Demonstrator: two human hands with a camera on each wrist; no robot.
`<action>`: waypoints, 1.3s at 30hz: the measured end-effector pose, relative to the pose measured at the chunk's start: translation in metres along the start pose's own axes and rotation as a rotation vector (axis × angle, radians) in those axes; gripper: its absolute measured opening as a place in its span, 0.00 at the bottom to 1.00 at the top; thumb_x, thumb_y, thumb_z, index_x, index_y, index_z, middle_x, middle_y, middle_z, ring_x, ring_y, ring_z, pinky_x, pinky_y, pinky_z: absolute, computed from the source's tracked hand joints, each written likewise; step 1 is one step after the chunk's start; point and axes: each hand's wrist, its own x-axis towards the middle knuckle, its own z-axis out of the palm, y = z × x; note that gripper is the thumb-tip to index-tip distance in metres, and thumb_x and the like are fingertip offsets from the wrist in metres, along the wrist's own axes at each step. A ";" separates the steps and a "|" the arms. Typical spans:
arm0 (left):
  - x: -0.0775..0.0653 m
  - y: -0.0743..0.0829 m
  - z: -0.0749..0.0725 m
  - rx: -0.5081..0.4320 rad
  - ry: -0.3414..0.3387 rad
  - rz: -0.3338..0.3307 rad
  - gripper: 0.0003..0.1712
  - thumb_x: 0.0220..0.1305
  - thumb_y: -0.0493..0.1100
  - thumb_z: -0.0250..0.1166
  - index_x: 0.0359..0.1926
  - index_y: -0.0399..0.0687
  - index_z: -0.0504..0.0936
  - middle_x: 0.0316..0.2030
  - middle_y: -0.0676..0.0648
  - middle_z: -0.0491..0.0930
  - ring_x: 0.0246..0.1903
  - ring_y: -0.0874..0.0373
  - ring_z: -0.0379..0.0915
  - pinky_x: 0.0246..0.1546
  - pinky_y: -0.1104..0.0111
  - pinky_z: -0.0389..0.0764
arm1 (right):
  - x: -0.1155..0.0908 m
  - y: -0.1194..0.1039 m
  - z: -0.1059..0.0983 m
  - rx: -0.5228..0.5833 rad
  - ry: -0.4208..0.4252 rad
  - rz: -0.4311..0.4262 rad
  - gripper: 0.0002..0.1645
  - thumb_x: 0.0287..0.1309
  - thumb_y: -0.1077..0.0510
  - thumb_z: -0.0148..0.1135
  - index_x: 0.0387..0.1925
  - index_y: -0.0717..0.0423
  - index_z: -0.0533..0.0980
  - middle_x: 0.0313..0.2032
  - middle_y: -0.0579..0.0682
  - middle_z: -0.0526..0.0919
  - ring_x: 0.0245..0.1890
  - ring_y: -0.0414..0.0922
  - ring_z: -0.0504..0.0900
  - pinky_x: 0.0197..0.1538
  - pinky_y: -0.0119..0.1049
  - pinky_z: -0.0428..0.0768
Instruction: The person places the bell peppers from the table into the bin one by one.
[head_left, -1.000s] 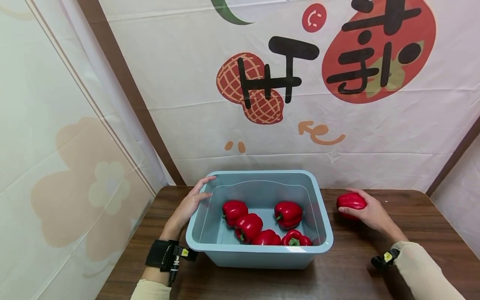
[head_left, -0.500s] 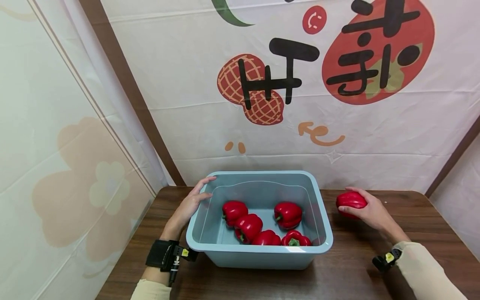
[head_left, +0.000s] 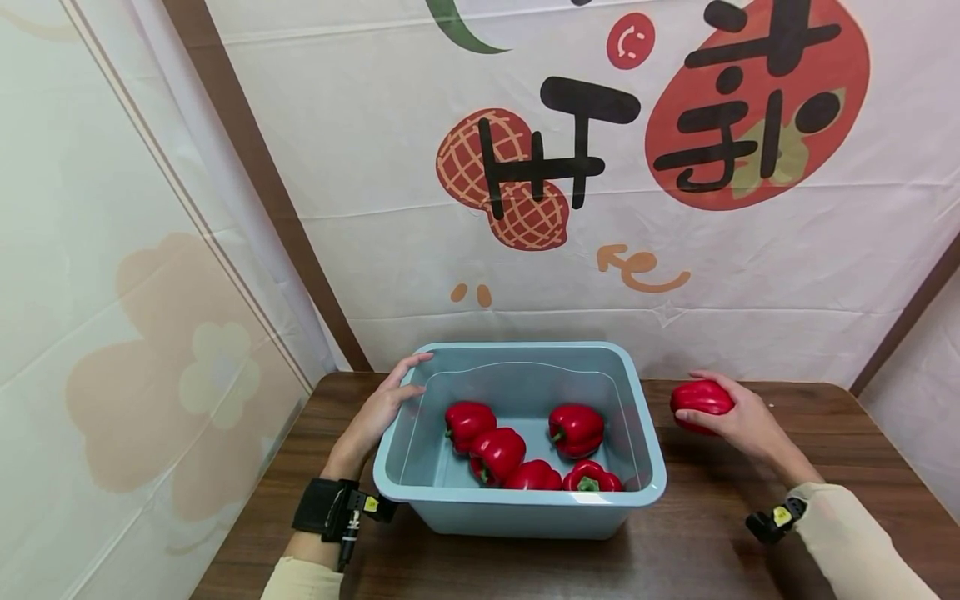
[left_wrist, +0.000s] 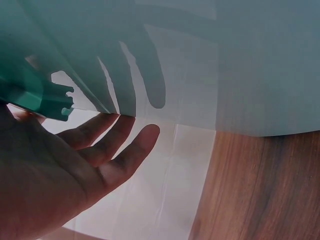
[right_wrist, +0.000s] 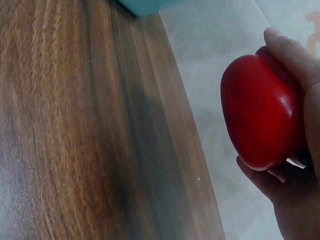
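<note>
A pale blue plastic bin point(head_left: 517, 497) stands on the wooden table with several red bell peppers point(head_left: 497, 454) lying in it. My left hand point(head_left: 378, 414) holds the bin's left rim, its thumb and index finger laid over the top. In the left wrist view the other fingers point(left_wrist: 107, 145) reach under the rim toward the outer wall. To the right of the bin, my right hand point(head_left: 752, 427) grips another red bell pepper point(head_left: 699, 402) between thumb and fingers. The right wrist view shows this glossy pepper point(right_wrist: 260, 112) raised over the table's far edge.
The brown wooden table point(head_left: 705, 550) ends at a white printed cloth wall point(head_left: 360, 242) behind the bin. Another cloth panel point(head_left: 165, 433) closes off the left side. Each wrist wears a strap-mounted camera point(head_left: 777, 518).
The right hand has lifted its bell pepper slightly and shifted it a touch to the left. The left hand, the bin and the peppers inside have stayed put.
</note>
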 end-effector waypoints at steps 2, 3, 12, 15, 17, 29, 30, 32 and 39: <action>0.000 0.001 0.000 -0.011 -0.003 0.003 0.29 0.74 0.43 0.46 0.73 0.63 0.60 0.74 0.45 0.51 0.64 0.34 0.60 0.51 0.41 0.77 | -0.001 -0.002 -0.001 0.000 0.003 -0.008 0.45 0.57 0.41 0.69 0.70 0.52 0.64 0.58 0.67 0.73 0.52 0.66 0.73 0.42 0.53 0.82; 0.000 0.001 0.000 -0.016 -0.005 0.004 0.29 0.74 0.43 0.46 0.73 0.63 0.59 0.73 0.45 0.51 0.64 0.34 0.60 0.51 0.40 0.77 | -0.001 -0.003 -0.001 0.001 0.004 -0.008 0.45 0.56 0.41 0.70 0.70 0.52 0.64 0.58 0.67 0.73 0.52 0.66 0.73 0.42 0.53 0.82; 0.000 0.000 0.000 -0.012 -0.003 0.009 0.29 0.74 0.42 0.47 0.73 0.63 0.60 0.74 0.45 0.50 0.64 0.35 0.60 0.51 0.41 0.77 | -0.002 -0.013 -0.003 0.005 0.008 -0.038 0.45 0.55 0.42 0.71 0.70 0.52 0.64 0.59 0.66 0.72 0.53 0.66 0.72 0.40 0.51 0.83; 0.000 -0.001 0.000 -0.008 -0.001 0.011 0.29 0.73 0.43 0.48 0.73 0.63 0.60 0.74 0.45 0.50 0.64 0.35 0.60 0.50 0.42 0.78 | -0.002 -0.018 -0.004 0.010 0.005 -0.041 0.46 0.55 0.43 0.71 0.70 0.52 0.63 0.59 0.66 0.71 0.54 0.67 0.71 0.41 0.53 0.83; 0.000 -0.001 0.000 -0.007 -0.002 0.019 0.30 0.73 0.43 0.48 0.73 0.62 0.59 0.74 0.44 0.49 0.64 0.35 0.60 0.50 0.42 0.78 | -0.001 -0.021 -0.005 0.013 0.001 -0.042 0.46 0.54 0.43 0.71 0.70 0.52 0.63 0.60 0.66 0.71 0.55 0.67 0.70 0.41 0.53 0.83; 0.001 -0.003 -0.001 -0.007 0.002 0.005 0.29 0.74 0.42 0.47 0.73 0.62 0.59 0.74 0.44 0.50 0.63 0.34 0.60 0.50 0.42 0.78 | -0.002 -0.029 -0.010 0.039 0.018 -0.070 0.46 0.53 0.46 0.74 0.69 0.53 0.64 0.60 0.65 0.71 0.55 0.65 0.71 0.41 0.52 0.83; 0.001 -0.003 -0.001 -0.006 0.004 0.005 0.29 0.74 0.42 0.47 0.73 0.62 0.59 0.74 0.44 0.50 0.63 0.34 0.60 0.49 0.42 0.78 | -0.002 -0.030 -0.010 0.038 0.019 -0.069 0.47 0.53 0.46 0.73 0.69 0.54 0.64 0.60 0.65 0.71 0.55 0.65 0.70 0.41 0.52 0.83; 0.001 -0.003 -0.001 -0.004 0.006 0.005 0.29 0.74 0.42 0.47 0.73 0.62 0.59 0.74 0.44 0.50 0.63 0.34 0.60 0.49 0.42 0.78 | -0.002 -0.032 -0.011 0.039 0.021 -0.070 0.46 0.53 0.46 0.73 0.70 0.54 0.64 0.60 0.66 0.71 0.55 0.66 0.70 0.41 0.53 0.83; 0.001 -0.003 0.000 -0.009 0.009 0.001 0.28 0.74 0.43 0.47 0.73 0.64 0.60 0.74 0.45 0.50 0.63 0.34 0.60 0.49 0.42 0.78 | -0.004 -0.042 -0.014 0.048 0.036 -0.098 0.45 0.53 0.47 0.73 0.69 0.54 0.65 0.60 0.66 0.71 0.54 0.65 0.71 0.40 0.49 0.83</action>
